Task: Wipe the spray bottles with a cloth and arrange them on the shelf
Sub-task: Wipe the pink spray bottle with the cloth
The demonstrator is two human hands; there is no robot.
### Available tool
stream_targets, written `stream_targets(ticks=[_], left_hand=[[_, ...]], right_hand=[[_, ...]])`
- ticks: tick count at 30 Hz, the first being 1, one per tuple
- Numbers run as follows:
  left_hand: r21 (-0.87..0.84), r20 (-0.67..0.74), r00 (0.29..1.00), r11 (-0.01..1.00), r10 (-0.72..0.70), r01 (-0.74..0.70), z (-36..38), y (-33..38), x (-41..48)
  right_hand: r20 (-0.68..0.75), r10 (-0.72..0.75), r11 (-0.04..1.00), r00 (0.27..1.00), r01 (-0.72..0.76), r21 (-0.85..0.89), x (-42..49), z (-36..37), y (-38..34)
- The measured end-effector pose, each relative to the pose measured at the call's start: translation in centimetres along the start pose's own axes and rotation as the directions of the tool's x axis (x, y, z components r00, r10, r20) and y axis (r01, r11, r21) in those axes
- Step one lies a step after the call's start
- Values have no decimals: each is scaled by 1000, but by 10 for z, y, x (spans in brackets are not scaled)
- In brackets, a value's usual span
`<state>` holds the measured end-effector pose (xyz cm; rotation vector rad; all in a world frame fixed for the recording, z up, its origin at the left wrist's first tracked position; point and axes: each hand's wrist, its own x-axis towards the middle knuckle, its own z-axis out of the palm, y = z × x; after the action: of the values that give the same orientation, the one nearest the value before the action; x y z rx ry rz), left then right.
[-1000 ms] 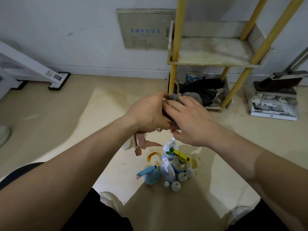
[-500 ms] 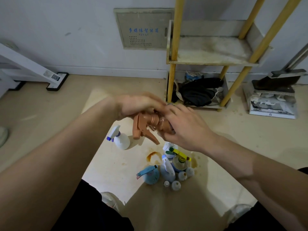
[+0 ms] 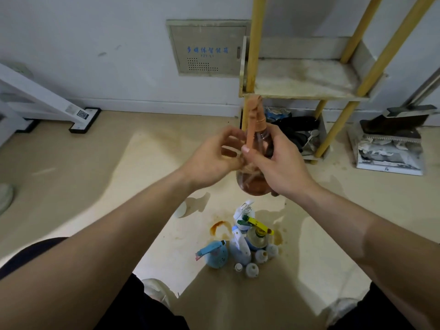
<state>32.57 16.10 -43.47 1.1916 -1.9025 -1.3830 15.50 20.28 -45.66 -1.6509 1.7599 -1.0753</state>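
An orange spray bottle [image 3: 252, 184] with brown liquid stands upright in the air below the shelf edge. My right hand [image 3: 283, 163] grips its body, and a dark cloth [image 3: 273, 193] peeks out under the palm. At the bottle's left side my left hand [image 3: 212, 158] is blurred, with curled fingertips at the glass. The empty, stained middle shelf [image 3: 304, 77] of the yellow-posted rack is just beyond. On the floor below stand several more bottles: a blue one [image 3: 215, 256], one with a yellow trigger [image 3: 257, 234], and small clear ones [image 3: 252, 270].
A white bottle [image 3: 181, 209] is half hidden behind my left forearm. The rack's bottom shelf [image 3: 295, 132] holds dark cloths and clutter. A dustpan with brush [image 3: 390, 148] sits at right, a white stand foot [image 3: 83, 120] at left. A brown stain [image 3: 219, 226] marks the floor.
The orange bottle went from lying sideways between both hands to upright and higher, now in my right hand's grip. My left hand left the trigger head and moved to the side.
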Motion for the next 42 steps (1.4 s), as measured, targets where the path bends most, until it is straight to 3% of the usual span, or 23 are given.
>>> stream_targets(ticks=[5,10,12,16,19,21,23,27,31,34,39,42], left_hand=[[-71,112,992,996,54,-47,25,1,-7],[-114,32,996,990,87,-82,36,0,-2],[-137,2,994,984,110,-109,34,2,1],[-217,-41,995,971,88,-95,22,5,5],[-332,-15,1000,943,4,-9,14,7,4],[-379,-6,1000,925,-21,17,14,10,1],[-375,10,1000,927,-13,16,14,11,-1],[-420,115,992,902,-58,102,10,11,-1],[-426,134,988,896,-71,123,9,6,-8],[-420,117,987,895,-110,149,13,1,-10],[-426,229,959,868,-169,255,18,0,-13],[-379,150,972,897,-183,228,18,4,-11]], right_hand=[[-47,73,975,996,-61,213,3,-5,-4],[-60,85,960,995,-66,271,5,-6,-3],[-39,15,971,999,-5,239,2,-7,-1],[38,-177,984,984,177,-22,-9,-4,3],[77,-375,905,924,383,-186,-10,-9,-1],[72,-461,867,885,466,-179,-8,-10,-3],[29,-421,904,906,422,-72,-6,-9,-1],[23,-208,966,978,202,161,-4,-7,3],[34,-88,892,996,63,447,1,-7,9],[34,-26,852,999,4,524,0,-8,6],[44,-22,814,999,-8,581,-7,-7,-1],[42,-12,791,999,-16,611,-11,-5,-3]])
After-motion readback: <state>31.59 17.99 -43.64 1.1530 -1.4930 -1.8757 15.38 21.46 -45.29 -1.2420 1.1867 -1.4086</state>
